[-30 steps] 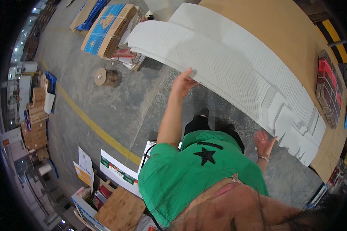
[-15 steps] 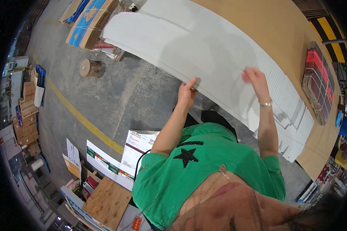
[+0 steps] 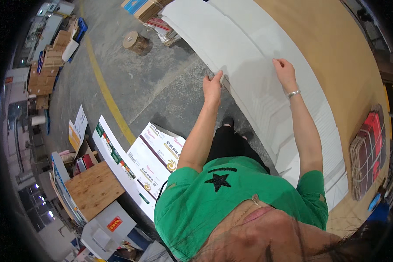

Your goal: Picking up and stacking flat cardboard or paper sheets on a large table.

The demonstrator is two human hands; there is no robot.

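Long white cardboard sheets [image 3: 249,87] lie stacked before me, their near edge running diagonally past my body. At that edge is my left hand [image 3: 212,89], its thumb against the border and its index finger spread apart from it. Above the sheets, my right hand [image 3: 285,75] has its fingers curled in with thumb and forefinger together. Whether a sheet's edge is caught between those fingertips cannot be made out. A bracelet [image 3: 294,93] circles my right wrist.
Brown board [image 3: 318,48] lies beyond the white sheets. A tied bundle of red and dark cardboard [image 3: 366,155] rests at the right. On the floor stands a round spool [image 3: 135,41]. Printed sheets [image 3: 150,153] and a wooden board [image 3: 94,190] are at my lower left.
My view has turned, so the scene sits differently. My right hand, blurred before, has steadied with fingers curled. My left thumb and index finger are now spread at the edge.
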